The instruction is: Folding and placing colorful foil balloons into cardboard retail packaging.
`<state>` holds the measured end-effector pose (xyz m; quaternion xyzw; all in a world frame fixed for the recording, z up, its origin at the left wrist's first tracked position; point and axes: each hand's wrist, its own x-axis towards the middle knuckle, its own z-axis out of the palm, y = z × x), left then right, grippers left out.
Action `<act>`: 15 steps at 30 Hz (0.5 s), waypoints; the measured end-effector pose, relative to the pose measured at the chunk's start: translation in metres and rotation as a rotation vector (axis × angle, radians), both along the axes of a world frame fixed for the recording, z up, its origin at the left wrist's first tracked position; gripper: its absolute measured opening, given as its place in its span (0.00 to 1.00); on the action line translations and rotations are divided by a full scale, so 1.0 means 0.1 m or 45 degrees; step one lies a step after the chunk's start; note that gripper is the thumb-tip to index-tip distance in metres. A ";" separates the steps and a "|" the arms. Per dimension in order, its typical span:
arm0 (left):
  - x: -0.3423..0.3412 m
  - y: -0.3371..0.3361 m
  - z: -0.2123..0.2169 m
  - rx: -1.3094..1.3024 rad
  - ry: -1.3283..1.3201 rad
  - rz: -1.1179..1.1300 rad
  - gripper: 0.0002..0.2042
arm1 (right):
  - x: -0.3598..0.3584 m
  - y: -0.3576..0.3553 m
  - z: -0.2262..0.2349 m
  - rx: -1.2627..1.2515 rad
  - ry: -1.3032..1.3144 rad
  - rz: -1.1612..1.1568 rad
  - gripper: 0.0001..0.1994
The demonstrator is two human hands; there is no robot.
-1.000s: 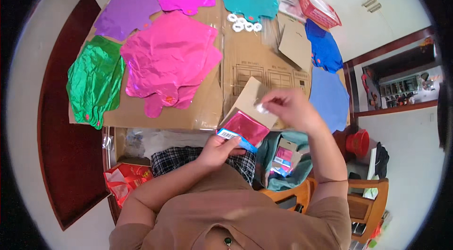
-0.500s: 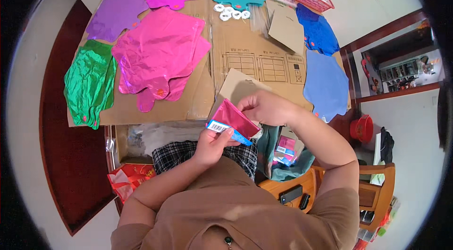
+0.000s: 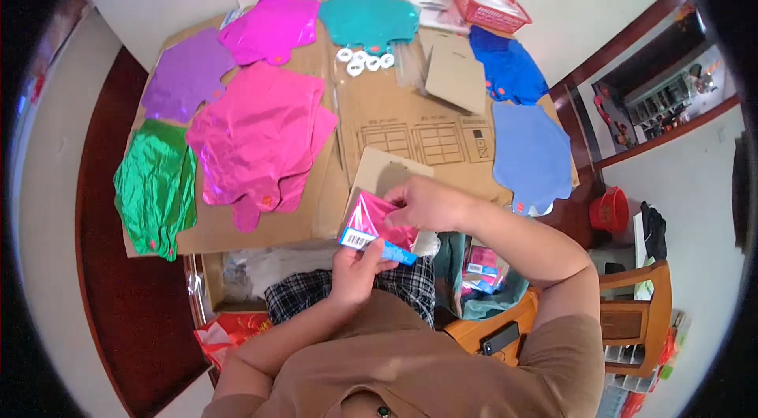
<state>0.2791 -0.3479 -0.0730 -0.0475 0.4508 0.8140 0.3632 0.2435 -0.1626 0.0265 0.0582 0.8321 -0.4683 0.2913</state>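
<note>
My left hand grips a pink foil packet by its blue header card, thumb on top beside a printed barcode. The packet is tilted over the table's near edge. Bent in a pinch, my right hand has its fingers at the packet's upper right edge; the fingertips are partly hidden against the foil. Beneath and behind the packet lies a beige card sheet. To the left rests a stack of flat pink foil balloons.
Around the cardboard-covered table lie green, purple, magenta, teal, dark blue and light blue foil balloons. White ribbon rolls, a red basket and an open bag of packets are also there.
The packet now sits flatter, its upper opening less gaping. My right fingers have come down onto its edge. The whole view has shifted, so the table appears lower.
</note>
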 end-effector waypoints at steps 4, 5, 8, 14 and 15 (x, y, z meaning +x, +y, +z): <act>-0.03 0.01 0.08 0.027 -0.062 0.012 0.06 | -0.03 -0.01 -0.07 0.103 0.112 -0.009 0.12; -0.04 0.02 0.11 0.025 -0.065 0.001 0.06 | -0.03 0.00 -0.08 0.151 0.134 -0.030 0.12; -0.06 0.04 0.17 -0.022 -0.078 0.003 0.06 | -0.01 -0.04 -0.03 0.316 0.415 -0.009 0.13; -0.04 0.05 0.14 -0.100 -0.069 0.056 0.06 | -0.18 0.25 0.14 0.896 1.093 0.056 0.23; -0.03 0.05 0.17 -0.108 -0.071 0.058 0.06 | -0.25 0.40 0.20 1.057 1.239 -0.027 0.21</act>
